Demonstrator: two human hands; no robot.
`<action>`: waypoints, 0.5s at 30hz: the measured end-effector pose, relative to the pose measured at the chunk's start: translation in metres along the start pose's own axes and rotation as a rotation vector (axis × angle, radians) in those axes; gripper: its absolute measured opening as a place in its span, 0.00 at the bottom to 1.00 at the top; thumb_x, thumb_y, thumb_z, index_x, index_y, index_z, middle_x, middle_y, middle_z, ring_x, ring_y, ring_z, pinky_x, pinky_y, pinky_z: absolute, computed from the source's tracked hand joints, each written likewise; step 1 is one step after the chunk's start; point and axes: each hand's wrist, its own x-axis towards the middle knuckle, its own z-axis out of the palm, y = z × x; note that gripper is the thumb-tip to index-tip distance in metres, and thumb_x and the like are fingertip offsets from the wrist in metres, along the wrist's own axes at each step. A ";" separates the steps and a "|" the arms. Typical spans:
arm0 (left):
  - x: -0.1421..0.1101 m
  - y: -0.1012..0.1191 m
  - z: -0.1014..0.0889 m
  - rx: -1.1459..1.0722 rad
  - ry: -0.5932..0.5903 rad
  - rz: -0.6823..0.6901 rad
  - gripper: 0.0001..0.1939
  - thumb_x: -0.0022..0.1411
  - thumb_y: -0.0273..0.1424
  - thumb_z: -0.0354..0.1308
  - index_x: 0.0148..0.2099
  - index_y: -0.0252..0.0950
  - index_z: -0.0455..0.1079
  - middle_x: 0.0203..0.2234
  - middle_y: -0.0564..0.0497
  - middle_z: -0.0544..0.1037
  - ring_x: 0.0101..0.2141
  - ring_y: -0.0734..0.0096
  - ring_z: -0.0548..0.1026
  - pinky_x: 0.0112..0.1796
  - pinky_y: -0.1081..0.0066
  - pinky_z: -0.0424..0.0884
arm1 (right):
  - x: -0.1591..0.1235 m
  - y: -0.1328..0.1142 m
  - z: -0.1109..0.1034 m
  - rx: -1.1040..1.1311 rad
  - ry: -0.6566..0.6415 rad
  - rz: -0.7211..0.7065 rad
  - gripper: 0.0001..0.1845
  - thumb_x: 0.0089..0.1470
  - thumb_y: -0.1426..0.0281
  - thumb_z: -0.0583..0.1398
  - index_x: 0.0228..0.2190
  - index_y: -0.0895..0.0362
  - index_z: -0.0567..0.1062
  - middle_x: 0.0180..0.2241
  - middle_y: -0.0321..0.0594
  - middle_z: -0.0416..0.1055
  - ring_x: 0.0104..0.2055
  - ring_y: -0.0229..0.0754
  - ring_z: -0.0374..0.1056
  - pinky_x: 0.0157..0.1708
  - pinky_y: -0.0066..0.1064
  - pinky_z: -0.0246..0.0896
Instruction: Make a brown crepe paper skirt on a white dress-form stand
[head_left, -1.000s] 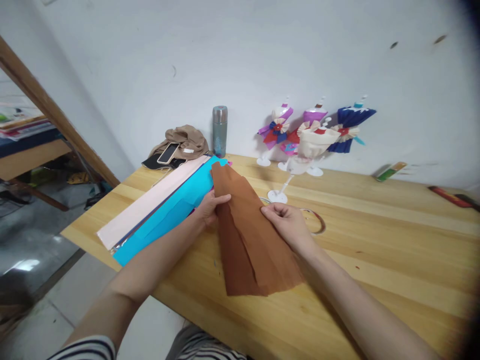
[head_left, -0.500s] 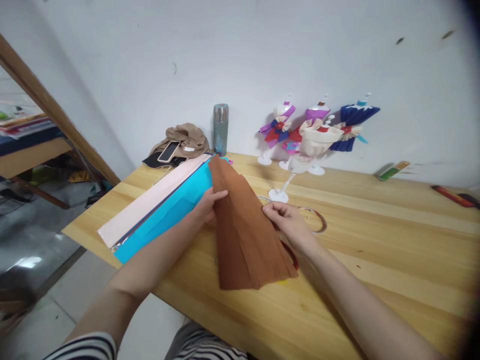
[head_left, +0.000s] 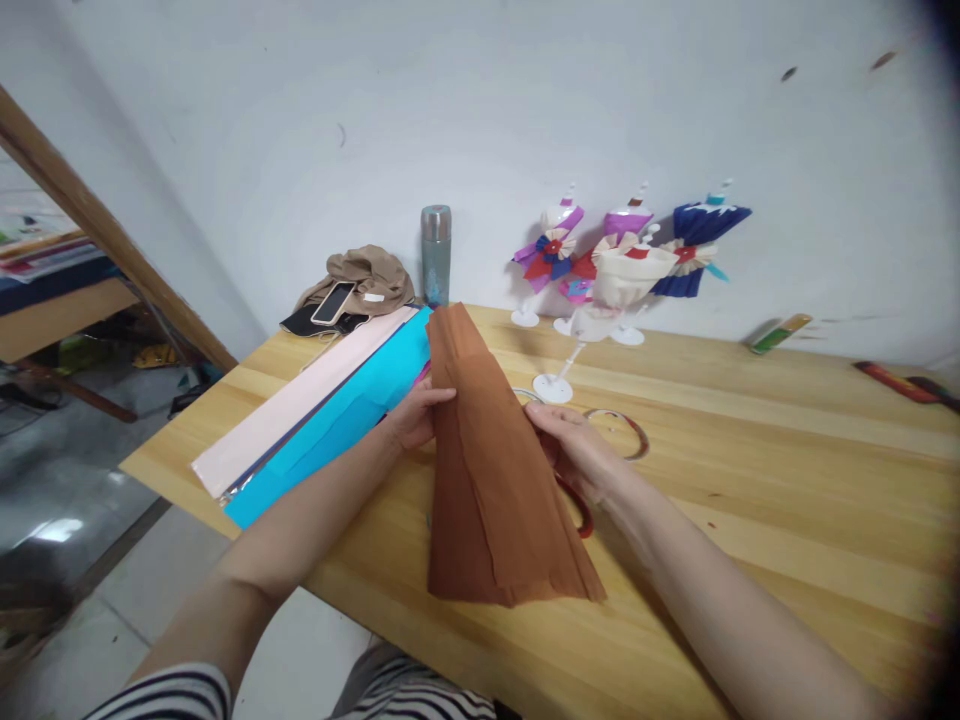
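Both edges of brown sheet (head_left: 495,480), head view: left hand (head_left: 416,415) grips one, thumb on top; right hand (head_left: 566,440) holds the other.
Brown sheet position: above wood table (head_left: 750,480), right of blue sheet (head_left: 345,410).
Brown sheet handling: probably light, soft, easily creased or torn; take it by the long edges, gently.
Table surface: flat, bottle (head_left: 436,260) and decorated stands (head_left: 634,280) toward the back.
Room: pale wall (head_left: 300,130) behind, tiled floor (head_left: 300,645) lower left.

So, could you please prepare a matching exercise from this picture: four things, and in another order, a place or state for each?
Column 1
1. Brown material
2. Flask
3. Phone
4. Pink strip

Column 2
A. dark face, pale rim
B. alongside the bright blue strip
C. held by left hand and right hand
D. upright, shiny top

Pairs: 1-C, 2-D, 3-A, 4-B
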 end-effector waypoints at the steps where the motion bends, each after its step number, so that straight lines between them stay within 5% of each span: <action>1: 0.000 0.000 0.000 0.009 -0.002 0.008 0.27 0.49 0.31 0.72 0.52 0.35 0.76 0.48 0.42 0.82 0.49 0.49 0.79 0.52 0.56 0.71 | -0.001 -0.001 0.000 0.044 -0.017 0.027 0.25 0.42 0.44 0.68 0.24 0.54 0.76 0.23 0.42 0.76 0.23 0.42 0.69 0.24 0.32 0.63; 6: -0.001 -0.001 -0.001 0.039 -0.003 0.015 0.24 0.47 0.33 0.73 0.48 0.37 0.77 0.46 0.44 0.83 0.47 0.50 0.80 0.50 0.56 0.73 | -0.004 -0.006 0.003 0.111 0.027 0.032 0.21 0.37 0.51 0.72 0.22 0.54 0.75 0.20 0.34 0.71 0.21 0.36 0.61 0.22 0.29 0.55; 15: -0.003 -0.007 0.004 -0.022 -0.029 -0.049 0.29 0.51 0.41 0.74 0.53 0.36 0.75 0.50 0.40 0.81 0.51 0.46 0.78 0.52 0.53 0.72 | -0.009 -0.010 0.008 -0.337 0.195 -0.259 0.16 0.47 0.55 0.63 0.21 0.53 0.72 0.20 0.35 0.66 0.24 0.38 0.58 0.25 0.32 0.51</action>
